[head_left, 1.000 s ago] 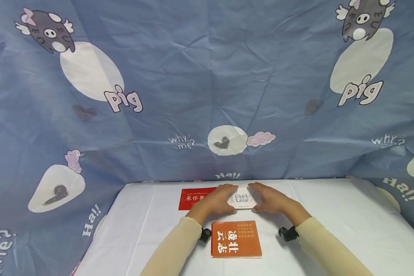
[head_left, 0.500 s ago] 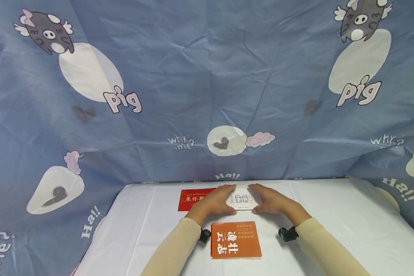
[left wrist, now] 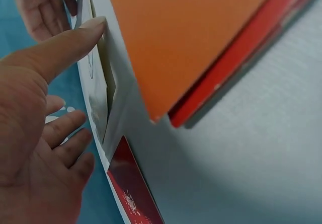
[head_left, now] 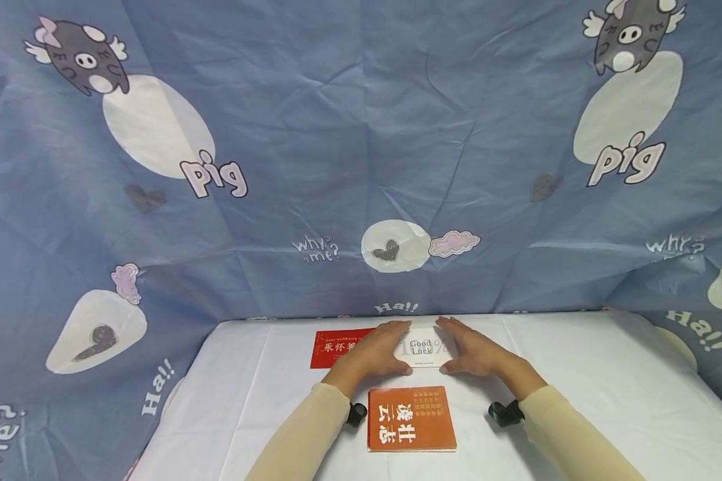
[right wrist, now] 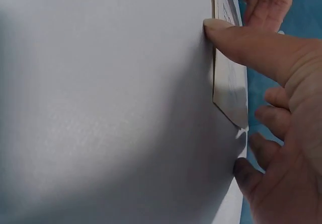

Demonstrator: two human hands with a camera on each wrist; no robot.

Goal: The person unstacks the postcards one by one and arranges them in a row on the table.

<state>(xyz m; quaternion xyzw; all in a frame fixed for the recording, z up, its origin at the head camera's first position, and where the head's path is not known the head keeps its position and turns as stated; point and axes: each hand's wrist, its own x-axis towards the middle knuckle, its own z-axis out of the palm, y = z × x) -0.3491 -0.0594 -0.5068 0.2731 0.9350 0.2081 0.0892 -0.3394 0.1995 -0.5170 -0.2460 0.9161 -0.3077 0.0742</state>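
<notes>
Left hand (head_left: 370,353) and right hand (head_left: 480,353) flank the white booklet (head_left: 422,349), thumbs toward its near edge, fingers relaxed toward its far edge, sleeved forearms (head_left: 303,431) reaching from its near side.

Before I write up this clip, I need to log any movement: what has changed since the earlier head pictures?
The right hand has shifted slightly to the right, its fingertips easing outward beside the white Good Luck card; whether its thumb touches the card is unclear. The left hand, white card, red card and orange booklet stayed about where they were.
</notes>
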